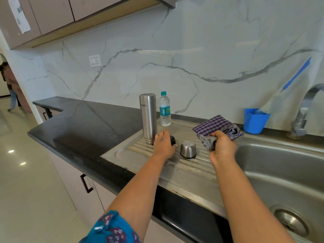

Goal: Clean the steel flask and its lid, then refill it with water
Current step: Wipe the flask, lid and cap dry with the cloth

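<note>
A tall steel flask (148, 118) stands upside down on the ribbed steel drainboard (189, 171). Its steel cup lid (188, 149) sits mouth down a little to the right. Between them lies a small black stopper (173, 139), and my left hand (164, 143) covers it with fingers curled round it. My right hand (223, 146) grips a bunched purple checked cloth (215, 127) above the drainboard, right of the cup lid. A clear plastic water bottle (165, 109) with a teal cap stands behind the flask.
A steel sink basin (284, 165) with a drain lies to the right, a tap (302, 116) behind it. A blue plastic mug (255, 121) stands by the wall. Black countertop (84, 125) stretches left. A person walks far left in the background.
</note>
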Tool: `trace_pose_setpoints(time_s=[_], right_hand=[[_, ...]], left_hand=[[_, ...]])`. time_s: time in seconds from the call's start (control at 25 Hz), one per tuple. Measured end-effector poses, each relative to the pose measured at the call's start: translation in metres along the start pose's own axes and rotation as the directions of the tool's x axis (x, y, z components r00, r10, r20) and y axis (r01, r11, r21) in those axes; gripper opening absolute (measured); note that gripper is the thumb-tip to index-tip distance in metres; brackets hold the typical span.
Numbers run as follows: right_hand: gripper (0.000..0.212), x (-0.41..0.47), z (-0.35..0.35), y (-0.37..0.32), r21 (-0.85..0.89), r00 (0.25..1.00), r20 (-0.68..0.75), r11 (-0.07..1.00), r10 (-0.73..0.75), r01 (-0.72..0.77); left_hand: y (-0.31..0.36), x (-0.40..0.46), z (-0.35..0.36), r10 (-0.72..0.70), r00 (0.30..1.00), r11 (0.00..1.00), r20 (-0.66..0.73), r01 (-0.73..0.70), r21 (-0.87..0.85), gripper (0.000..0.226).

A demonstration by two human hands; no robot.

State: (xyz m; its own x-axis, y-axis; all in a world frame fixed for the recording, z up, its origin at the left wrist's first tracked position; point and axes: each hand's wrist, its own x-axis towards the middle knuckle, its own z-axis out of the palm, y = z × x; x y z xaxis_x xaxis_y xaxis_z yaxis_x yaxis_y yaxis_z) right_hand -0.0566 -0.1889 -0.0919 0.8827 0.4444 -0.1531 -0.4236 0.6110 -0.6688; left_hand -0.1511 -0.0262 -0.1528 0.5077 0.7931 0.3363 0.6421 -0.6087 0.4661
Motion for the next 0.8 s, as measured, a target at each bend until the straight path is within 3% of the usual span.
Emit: trace_pose_setpoints(time_s=[0.12, 0.24, 0.32, 0.4, 0.48, 0.56, 0.64, 0.72, 0.8], right_hand=[[0.03, 0.001, -0.002, -0.004, -0.001, 1.0, -0.028, 1.0, -0.002, 0.002], [0.029, -0.004, -0.005, -0.018, 0.016, 1.0, 0.015, 1.0, -0.005, 0.005], [0.03, -0.006, -0.012, -0.039, -0.014, 0.992, 0.04, 0.993, -0.12, 0.121], [0.033, -0.005, -0.027, -0.068, -0.095, 0.966, 0.012, 0.961, -0.26, 0.26], [0.028, -0.002, -0.053, -0.106, -0.142, 0.955, -0.041, 0.948, -0.294, 0.286], [0.026, 0.001, -0.085, -0.141, -0.204, 0.96, -0.094, 0.949, -0.264, 0.241], [0.019, 0.005, -0.121, -0.169, -0.389, 0.939, -0.155, 0.893, -0.307, 0.227], [0.047, 0.012, -0.162, -0.19, -0.737, 0.895, -0.13, 0.646, -0.426, 0.2], [0.068, 0.021, -0.198, -0.199, -0.882, 0.894, -0.041, 0.436, -0.446, 0.177]], left_hand=[[0.001, 0.002, 0.003, -0.098, 0.995, 0.994, 0.02, 0.099, -0.051, 0.05], [0.021, -0.006, -0.018, -0.162, 0.97, 0.949, -0.18, 0.104, -0.297, 0.047], [0.046, -0.013, -0.035, -0.183, 0.951, 0.872, -0.251, 0.039, -0.488, 0.053], [0.081, -0.023, -0.04, -0.166, 0.985, 0.682, -0.051, 0.077, -0.727, 0.066], [0.124, -0.045, -0.026, -0.059, 0.982, 0.491, 0.18, 0.186, -0.851, 0.077], [0.17, -0.071, -0.004, 0.0, 0.959, 0.456, 0.284, 0.252, -0.853, 0.068], [0.214, -0.092, 0.019, 0.022, 0.926, 0.411, 0.376, 0.335, -0.848, 0.041], [0.252, -0.106, 0.037, 0.08, 0.842, 0.355, 0.533, 0.476, -0.805, 0.026], [0.276, -0.114, 0.051, 0.086, 0.749, 0.263, 0.657, 0.619, -0.74, 0.023]])
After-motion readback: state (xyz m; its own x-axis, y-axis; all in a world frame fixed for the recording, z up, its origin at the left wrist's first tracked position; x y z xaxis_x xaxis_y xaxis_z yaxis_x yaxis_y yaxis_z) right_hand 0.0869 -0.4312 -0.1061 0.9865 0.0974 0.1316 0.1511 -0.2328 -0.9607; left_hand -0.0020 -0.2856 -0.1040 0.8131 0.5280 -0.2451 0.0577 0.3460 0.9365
